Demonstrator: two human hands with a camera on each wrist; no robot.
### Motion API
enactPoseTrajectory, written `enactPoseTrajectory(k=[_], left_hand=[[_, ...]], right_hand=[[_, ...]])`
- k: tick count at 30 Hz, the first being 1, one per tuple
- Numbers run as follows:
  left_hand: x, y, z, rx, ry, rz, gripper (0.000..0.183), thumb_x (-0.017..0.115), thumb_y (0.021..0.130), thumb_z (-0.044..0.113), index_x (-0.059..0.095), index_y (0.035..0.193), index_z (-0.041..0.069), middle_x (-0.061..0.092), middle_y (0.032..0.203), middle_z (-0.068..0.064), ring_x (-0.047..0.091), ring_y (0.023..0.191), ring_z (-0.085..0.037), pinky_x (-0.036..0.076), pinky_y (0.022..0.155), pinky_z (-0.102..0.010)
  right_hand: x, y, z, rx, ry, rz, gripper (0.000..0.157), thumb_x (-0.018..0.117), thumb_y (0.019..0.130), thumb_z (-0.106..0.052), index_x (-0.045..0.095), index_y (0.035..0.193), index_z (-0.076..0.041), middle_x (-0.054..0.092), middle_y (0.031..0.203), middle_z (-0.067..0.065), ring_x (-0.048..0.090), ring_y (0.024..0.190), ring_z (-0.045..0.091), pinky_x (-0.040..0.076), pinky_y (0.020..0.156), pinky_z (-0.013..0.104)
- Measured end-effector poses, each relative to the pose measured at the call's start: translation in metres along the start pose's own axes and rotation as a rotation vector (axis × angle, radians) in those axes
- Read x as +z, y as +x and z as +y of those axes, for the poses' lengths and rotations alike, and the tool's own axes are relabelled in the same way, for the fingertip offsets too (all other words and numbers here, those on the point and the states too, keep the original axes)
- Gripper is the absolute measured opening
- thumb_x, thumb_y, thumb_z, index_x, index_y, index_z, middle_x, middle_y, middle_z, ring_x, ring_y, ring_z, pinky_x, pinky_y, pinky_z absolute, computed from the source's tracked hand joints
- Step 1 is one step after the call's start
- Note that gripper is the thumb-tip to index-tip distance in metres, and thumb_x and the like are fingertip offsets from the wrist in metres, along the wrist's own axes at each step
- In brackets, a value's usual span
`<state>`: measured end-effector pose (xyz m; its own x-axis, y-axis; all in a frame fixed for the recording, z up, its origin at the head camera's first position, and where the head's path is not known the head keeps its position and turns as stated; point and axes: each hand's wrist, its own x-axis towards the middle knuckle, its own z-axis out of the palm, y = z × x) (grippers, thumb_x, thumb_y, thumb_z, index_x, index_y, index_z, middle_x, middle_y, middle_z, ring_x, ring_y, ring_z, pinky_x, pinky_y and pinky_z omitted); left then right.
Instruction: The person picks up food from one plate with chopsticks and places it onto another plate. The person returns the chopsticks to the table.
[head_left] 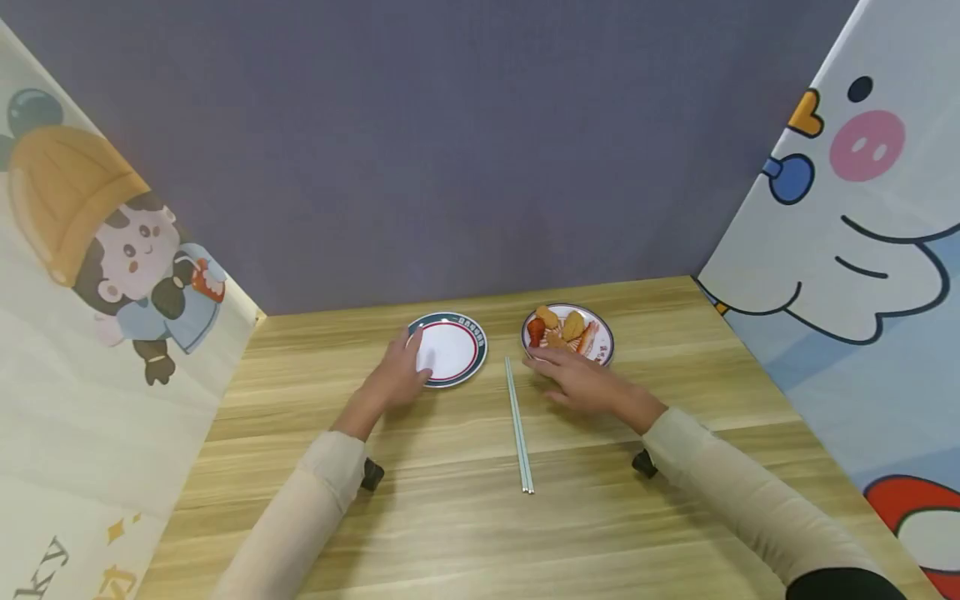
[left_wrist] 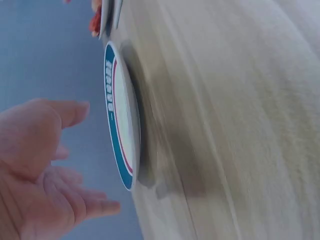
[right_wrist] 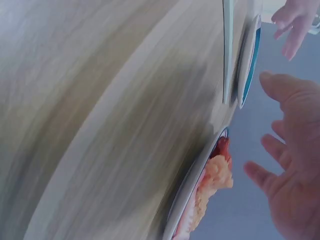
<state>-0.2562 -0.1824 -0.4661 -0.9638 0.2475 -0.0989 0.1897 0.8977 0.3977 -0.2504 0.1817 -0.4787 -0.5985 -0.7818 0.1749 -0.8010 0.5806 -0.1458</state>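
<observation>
Over the left edge of a white plate with a teal rim (head_left: 447, 350) hovers my left hand (head_left: 399, 371), its fingers spread and nothing held. In the left wrist view a gap shows between that hand (left_wrist: 47, 170) and the plate (left_wrist: 121, 117). My right hand (head_left: 581, 381) reaches above the near edge of a second plate (head_left: 606, 340), fingers extended and apart from the food. Golden fried pieces (head_left: 573, 325), a red drumstick-shaped piece (head_left: 536, 332) and a red-and-white strip (head_left: 588, 337) lie on it. Between the hands, a pair of pale green chopsticks (head_left: 519, 429) lies on the table.
The wooden table (head_left: 450, 533) meets a grey-purple partition (head_left: 465, 150) just behind the plates. Cartoon-printed panels stand at the left (head_left: 67, 400) and right (head_left: 885, 275).
</observation>
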Motion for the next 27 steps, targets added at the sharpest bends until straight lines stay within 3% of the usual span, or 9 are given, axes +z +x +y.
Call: enactPoseTrajectory(k=[6,13,18,23,25,27], left_hand=[[-0.001,0.010,-0.012,-0.094,-0.122,0.066,0.074,0.056,0.103,0.021,0.017,0.159,-0.007,0.019,0.165,-0.030,0.019,0.154,-0.045,0.020,0.131,-0.056],[-0.001,0.019,-0.022,-0.192,-0.249,0.111,0.061,0.055,0.103,0.012,0.031,0.156,-0.005,0.038,0.158,-0.028,0.035,0.148,-0.042,0.030,0.128,-0.054],[-0.001,0.026,-0.026,-0.254,-0.250,0.095,0.060,0.050,0.102,0.008,0.031,0.156,-0.006,0.041,0.155,-0.029,0.038,0.146,-0.043,0.033,0.127,-0.053],[-0.001,0.028,-0.031,-0.271,-0.227,0.086,0.061,0.051,0.092,-0.003,0.038,0.152,-0.008,0.043,0.154,-0.028,0.040,0.145,-0.043,0.033,0.127,-0.051],[0.000,0.030,-0.034,-0.269,-0.203,0.084,0.063,0.053,0.087,-0.004,0.043,0.149,-0.008,0.046,0.153,-0.025,0.044,0.143,-0.042,0.037,0.125,-0.049],[0.001,0.031,-0.037,-0.290,-0.251,0.073,0.064,0.055,0.085,-0.003,0.046,0.148,-0.007,0.047,0.154,-0.021,0.055,0.133,-0.039,0.049,0.116,-0.045]], right_hand=[[0.004,0.004,-0.009,-0.079,0.029,-0.070,0.056,0.073,0.093,-0.015,0.056,0.145,-0.005,0.054,0.146,0.022,0.056,0.132,0.039,0.053,0.111,0.052],[0.013,0.010,-0.017,-0.160,0.095,-0.134,0.041,0.068,0.096,-0.014,0.066,0.137,-0.014,0.061,0.138,0.016,0.062,0.123,0.028,0.058,0.105,0.043],[0.017,0.015,-0.023,-0.256,0.089,-0.126,0.029,0.069,0.097,-0.014,0.075,0.125,-0.021,0.068,0.126,0.010,0.063,0.119,0.023,0.058,0.105,0.038],[0.024,0.019,-0.027,-0.309,0.029,-0.133,0.026,0.072,0.094,-0.014,0.079,0.117,-0.025,0.071,0.122,0.006,0.064,0.117,0.021,0.057,0.105,0.034],[0.027,0.020,-0.028,-0.326,0.007,-0.130,0.024,0.073,0.094,-0.015,0.080,0.114,-0.027,0.071,0.121,0.004,0.065,0.115,0.019,0.058,0.103,0.032],[0.029,0.021,-0.028,-0.341,-0.005,-0.126,0.024,0.074,0.092,-0.015,0.080,0.112,-0.027,0.072,0.120,0.002,0.066,0.113,0.018,0.059,0.102,0.030]])
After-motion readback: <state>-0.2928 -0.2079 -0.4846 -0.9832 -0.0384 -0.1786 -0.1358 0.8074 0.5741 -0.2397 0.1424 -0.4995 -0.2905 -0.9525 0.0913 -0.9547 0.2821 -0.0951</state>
